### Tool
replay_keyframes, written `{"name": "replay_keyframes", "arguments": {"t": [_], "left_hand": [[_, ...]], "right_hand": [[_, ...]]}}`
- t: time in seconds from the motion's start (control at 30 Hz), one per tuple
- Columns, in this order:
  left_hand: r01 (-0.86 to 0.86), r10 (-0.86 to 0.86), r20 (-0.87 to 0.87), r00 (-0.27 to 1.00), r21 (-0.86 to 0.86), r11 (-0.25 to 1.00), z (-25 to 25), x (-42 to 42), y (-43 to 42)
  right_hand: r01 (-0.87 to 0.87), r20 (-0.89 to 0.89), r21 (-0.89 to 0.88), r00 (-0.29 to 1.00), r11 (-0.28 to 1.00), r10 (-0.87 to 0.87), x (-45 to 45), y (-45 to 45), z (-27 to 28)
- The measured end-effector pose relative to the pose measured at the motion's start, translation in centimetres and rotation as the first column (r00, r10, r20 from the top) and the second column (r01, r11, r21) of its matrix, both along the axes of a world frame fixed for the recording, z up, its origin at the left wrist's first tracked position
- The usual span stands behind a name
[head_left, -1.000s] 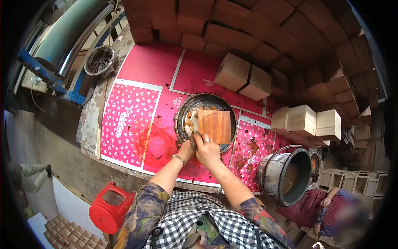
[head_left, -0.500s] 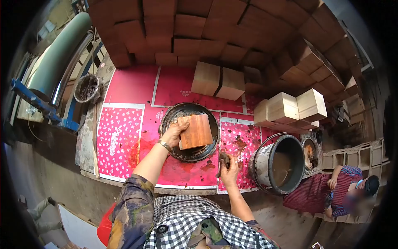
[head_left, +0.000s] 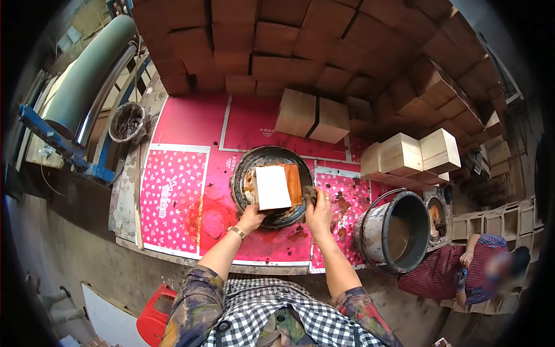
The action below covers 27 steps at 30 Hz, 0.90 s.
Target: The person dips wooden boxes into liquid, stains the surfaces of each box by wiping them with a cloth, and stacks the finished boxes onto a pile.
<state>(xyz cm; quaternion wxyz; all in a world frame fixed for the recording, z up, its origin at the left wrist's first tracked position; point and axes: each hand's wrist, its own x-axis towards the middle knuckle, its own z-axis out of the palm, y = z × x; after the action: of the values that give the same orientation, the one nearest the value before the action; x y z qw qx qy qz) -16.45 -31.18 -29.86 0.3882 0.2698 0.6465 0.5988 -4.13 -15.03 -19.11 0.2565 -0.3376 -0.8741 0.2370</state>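
A wooden box (head_left: pixel 273 188) is held over a dark round basin (head_left: pixel 240 165) whose inside is smeared with brown. One face of the box looks bright white, and the face to its right is stained orange-brown. My left hand (head_left: pixel 251 218) grips the box at its lower left corner. My right hand (head_left: pixel 318 215) is closed around a dark, stained rag or sponge (head_left: pixel 310 195), close to the box's right edge; whether the two touch I cannot tell. Under the basin, a pink printed sheet (head_left: pixel 231 248) covers the table and carries red-brown stains.
Brown boxes (head_left: pixel 277 37) are stacked along the back. Pale wooden boxes (head_left: pixel 402 155) stand in front at right. A large bucket (head_left: pixel 373 231) of murky liquid sits right of my hand. A small pail (head_left: pixel 127 122) is at left. Another person (head_left: pixel 485 266) sits at far right.
The box has turned, so a white face shows where the stained face was. My left hand has shifted down to its lower corner. My right hand has moved up beside the box.
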Motion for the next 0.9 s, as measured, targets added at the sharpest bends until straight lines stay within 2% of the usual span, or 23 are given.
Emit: {"name": "replay_keyframes", "arguments": {"t": [0.1, 0.13, 0.17, 0.2, 0.23, 0.3, 0.33, 0.37, 0.4, 0.43, 0.47, 0.5, 0.53, 0.57, 0.63, 0.67, 0.77, 0.83, 0.87, 0.9], "left_hand": [[-0.010, 0.006, -0.143, 0.990, -0.025, 1.000, -0.3, -0.1, 0.0], [-0.018, 0.009, -0.163, 0.987, -0.054, 0.998, 0.3, -0.3, 0.0], [-0.029, 0.014, -0.185, 0.983, -0.082, 0.996, 0.7, -0.3, -0.1], [-0.070, 0.066, -0.191, 0.979, -0.011, 0.998, -1.4, -0.1, 0.0], [-0.047, 0.034, -0.203, 0.979, -0.061, 0.997, -3.3, -0.1, 0.0], [0.003, -0.036, -0.221, 0.975, -0.148, 0.989, -4.9, -0.4, 0.1], [0.003, 0.012, 0.089, 0.996, -0.174, 0.985, -5.0, -0.2, -0.2], [-0.082, 0.083, 0.010, 0.996, -0.054, 0.995, -3.9, 0.3, -0.3], [-0.160, 0.165, -0.063, 0.984, 0.075, 0.984, -2.7, 0.6, -0.2], [-0.134, 0.140, -0.097, 0.985, 0.062, 0.989, -2.9, 0.4, -0.2], [-0.109, 0.115, -0.131, 0.985, 0.049, 0.993, -3.1, 0.3, -0.1], [0.011, -0.024, -0.117, 0.993, -0.109, 0.994, -4.4, -0.2, 0.0], [0.016, -0.053, -0.215, 0.975, -0.166, 0.986, -4.8, -0.4, 0.0], [-0.007, -0.019, -0.211, 0.977, -0.120, 0.993, -4.0, -0.5, 0.0], [-0.042, 0.034, -0.188, 0.982, -0.039, 0.998, -1.6, -0.2, -0.1], [-0.041, 0.019, -0.181, 0.983, -0.116, 0.992, -1.9, -0.2, 0.1], [-0.091, 0.086, -0.097, 0.992, -0.052, 0.994, -1.6, -0.5, 0.5], [-0.069, 0.056, -0.136, 0.989, -0.096, 0.993, -1.1, -0.6, 0.5], [-0.057, 0.037, -0.157, 0.987, -0.120, 0.991, -0.6, -0.6, 0.4], [-0.055, 0.032, -0.175, 0.984, -0.126, 0.991, -0.1, -1.0, 0.5]], "right_hand": [[0.078, 0.211, -0.027, 0.975, 0.997, -0.070, -3.2, -0.8, -0.3], [0.076, 0.298, 0.075, 0.950, 0.994, -0.095, -4.1, -1.5, -0.9], [0.085, 0.301, 0.160, 0.944, 0.983, -0.131, -5.1, -2.1, -1.0], [0.099, 0.308, 0.161, 0.940, 0.982, -0.145, -5.9, -3.0, -0.9], [0.114, 0.317, 0.162, 0.935, 0.980, -0.161, -6.5, -4.0, -0.9], [-0.044, 0.376, 0.082, 0.926, 0.996, 0.010, -7.3, -7.0, -1.6], [-0.169, 0.297, 0.168, 0.948, 0.971, 0.114, -7.2, -8.9, -1.8], [-0.272, 0.252, 0.164, 0.941, 0.948, 0.226, -7.3, -10.3, -2.1], [-0.313, 0.260, 0.199, 0.930, 0.929, 0.258, -6.5, -10.4, -1.9], [-0.353, 0.266, 0.232, 0.919, 0.906, 0.290, -6.0, -10.2, -1.6], [-0.258, 0.328, 0.151, 0.924, 0.954, 0.198, -5.2, -8.9, -1.3], [-0.152, 0.392, 0.075, 0.913, 0.986, 0.111, -4.0, -6.8, -0.8], [-0.053, 0.375, 0.078, 0.927, 0.996, 0.020, -3.2, -4.1, -0.6], [0.047, 0.362, 0.076, 0.930, 0.996, -0.072, -3.0, -1.7, -0.7], [0.108, 0.373, 0.128, 0.916, 0.986, -0.149, -5.1, 1.8, -1.4], [0.095, 0.354, 0.144, 0.925, 0.985, -0.140, -6.6, 2.3, -2.2], [0.130, 0.353, 0.196, 0.915, 0.972, -0.194, -10.2, 1.8, -2.3], [0.173, 0.325, 0.229, 0.914, 0.958, -0.243, -9.7, 1.3, -2.7], [0.229, 0.362, 0.179, 0.889, 0.957, -0.281, -8.6, 1.4, -2.0], [0.264, 0.294, 0.186, 0.904, 0.946, -0.310, -7.7, 1.4, -1.0]]}}
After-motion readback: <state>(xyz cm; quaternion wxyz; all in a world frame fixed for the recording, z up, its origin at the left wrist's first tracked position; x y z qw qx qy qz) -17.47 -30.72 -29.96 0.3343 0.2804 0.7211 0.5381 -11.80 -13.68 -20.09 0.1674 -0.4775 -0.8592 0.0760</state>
